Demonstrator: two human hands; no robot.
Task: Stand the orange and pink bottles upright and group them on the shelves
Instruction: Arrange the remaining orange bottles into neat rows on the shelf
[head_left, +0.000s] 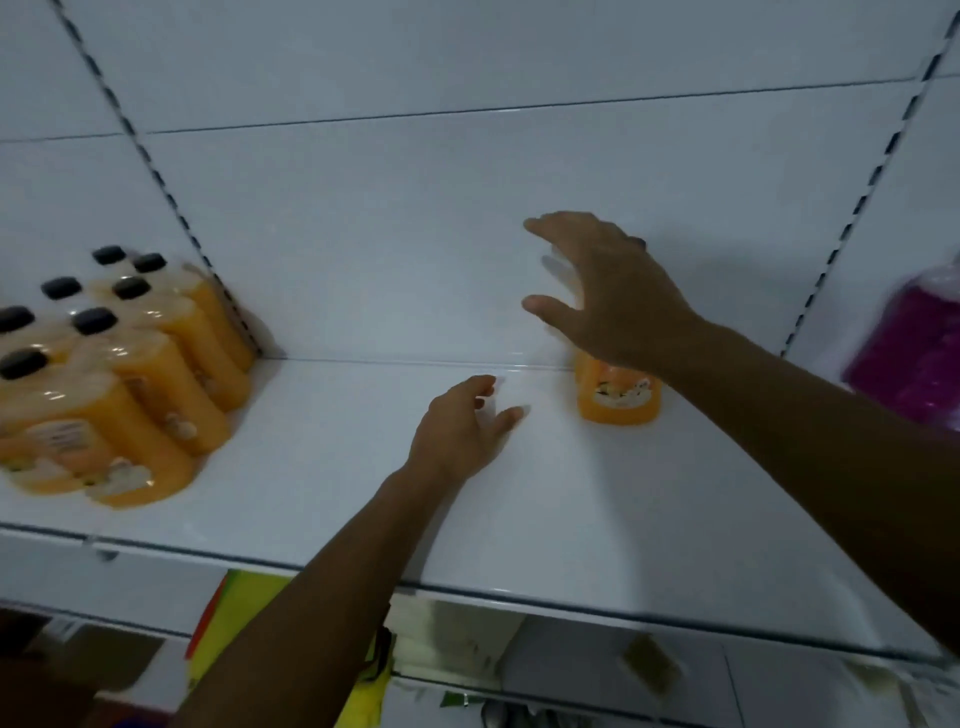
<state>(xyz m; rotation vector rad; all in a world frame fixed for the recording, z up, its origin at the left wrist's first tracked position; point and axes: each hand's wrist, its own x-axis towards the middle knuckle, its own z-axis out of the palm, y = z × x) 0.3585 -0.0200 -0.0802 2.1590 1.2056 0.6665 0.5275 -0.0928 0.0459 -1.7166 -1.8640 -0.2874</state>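
Head view shows neither hand holding anything: the right hand (605, 291) is spread wide, thumb low and fingers fanned toward the back panel, and it hovers over a lone orange bottle (619, 392) so that only the bottle's lower body and label show beneath the palm. Whether the palm touches the bottle's top I cannot tell, since the hand hides it. From the visible base and label the bottle seems to stand with its long axis upright, close to the back of the white shelf (519, 519), directly under and slightly nearer the camera than the right palm. The left hand (462, 434) lies lower and to the left, fingers loosely extended just above or on the shelf surface, apart from the bottle with bare shelf between them. So the right hand is clearly the nearer one, and the likely move is a downward close around the bottle. Well away to the left stands the group of orange bottles (119, 374) with black caps, packed together at the shelf's left end, which looks like the place for the lone one. At the far right edge a pink bottle (919, 338) shows, blurred, beyond the slotted upright.
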